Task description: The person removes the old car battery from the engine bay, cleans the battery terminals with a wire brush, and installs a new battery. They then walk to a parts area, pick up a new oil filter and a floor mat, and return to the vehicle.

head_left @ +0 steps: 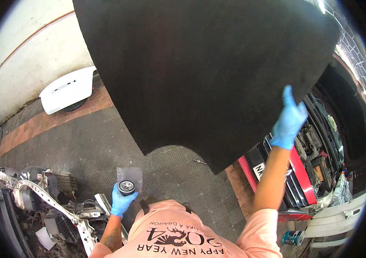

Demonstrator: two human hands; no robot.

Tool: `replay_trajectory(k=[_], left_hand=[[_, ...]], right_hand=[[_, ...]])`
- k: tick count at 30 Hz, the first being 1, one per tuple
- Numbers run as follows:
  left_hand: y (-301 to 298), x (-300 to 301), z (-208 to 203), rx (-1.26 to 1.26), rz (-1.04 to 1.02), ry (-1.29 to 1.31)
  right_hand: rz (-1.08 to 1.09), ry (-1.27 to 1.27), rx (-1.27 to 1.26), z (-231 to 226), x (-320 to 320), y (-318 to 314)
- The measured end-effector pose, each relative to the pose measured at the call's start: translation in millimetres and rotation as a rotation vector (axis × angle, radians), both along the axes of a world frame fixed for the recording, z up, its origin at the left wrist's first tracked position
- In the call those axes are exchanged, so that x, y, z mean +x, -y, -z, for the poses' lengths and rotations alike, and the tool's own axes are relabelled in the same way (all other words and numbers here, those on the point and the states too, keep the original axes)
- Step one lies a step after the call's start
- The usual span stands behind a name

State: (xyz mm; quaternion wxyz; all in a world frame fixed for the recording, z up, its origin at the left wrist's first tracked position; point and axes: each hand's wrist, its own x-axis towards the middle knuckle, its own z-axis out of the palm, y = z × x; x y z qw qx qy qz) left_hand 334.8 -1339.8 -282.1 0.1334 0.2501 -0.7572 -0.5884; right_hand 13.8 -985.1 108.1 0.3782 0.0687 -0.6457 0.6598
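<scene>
A small black oil filter (127, 187) with a round metal end is in my left hand (122, 204), whose blue-gloved fingers close around its side. Behind the filter sticks out a piece of clear plastic film (134, 173), seemingly in the same hold. My right hand (289, 124), also in a blue glove and slightly smeared, reaches forward over the right part of a large black sheet (200, 81). Its fingers look stretched out, and I see nothing in them. Whether this hand touches the sheet, I cannot tell. The sheet has a curved cutout along its near edge.
On the right stands a red car (303, 180) with its engine bay exposed. A stripped car front (58, 210) lies at lower left. Against the wall leans a white panel (69, 91). A blue-green container (292, 237) sits at lower right on the tiled floor (79, 142).
</scene>
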Motion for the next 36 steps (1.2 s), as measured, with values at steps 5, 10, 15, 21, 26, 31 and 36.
replay_trajectory(k=[5,10,15,21,26,31,36], left_hand=[[3.7,-15.0,-19.2,0.047,0.018,-0.05],[11.8,-18.3,-13.4,-0.039,0.03,-0.015],[15.0,-13.1,-10.4,0.003,0.04,-0.036],[19.9,2.4,-10.6,0.031,0.05,-0.034],[32.3,6.5,-6.1,-0.039,0.036,-0.033],[33.3,10.9,-6.9,0.024,-0.018,-0.046],[31.8,9.4,-7.7,-0.035,0.001,-0.031]], right_hand=[[-0.06,-0.08,0.031,-108.2,-4.9,-36.9],[-0.017,-0.058,0.071,-88.6,-9.4,-57.2],[0.037,0.189,0.194,155.1,2.0,-34.3],[0.004,0.314,0.095,287.1,20.3,15.6],[0.146,0.004,0.112,120.4,6.5,53.6],[0.026,-0.186,0.004,-21.3,6.8,33.1],[0.063,-0.266,0.03,-122.5,27.4,7.3]])
